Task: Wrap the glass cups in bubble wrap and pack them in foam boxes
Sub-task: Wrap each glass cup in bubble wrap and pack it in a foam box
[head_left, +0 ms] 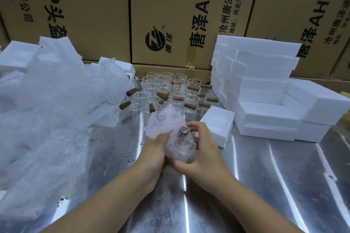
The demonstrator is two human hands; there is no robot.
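The wrapped cup [176,138] is held between both hands over the middle of the table [265,185], a little toward the near edge. I cannot tell whether it is lifted clear or resting on the metal. The left hand [152,150] curls round its left side. The right hand [204,151] cups the right side, and its fingertips [189,126] pinch the wrap beside a dark handle showing through. The bundle's long axis runs away from the person, with loose wrap flaring at the far end. A small foam box [217,125] sits just beyond the right hand, toward the right edge, so I judge that hand the nearer for packing. Bare glass cups [166,89] crowd the far edge, and spare bubble wrap [47,109] is heaped along the left edge.
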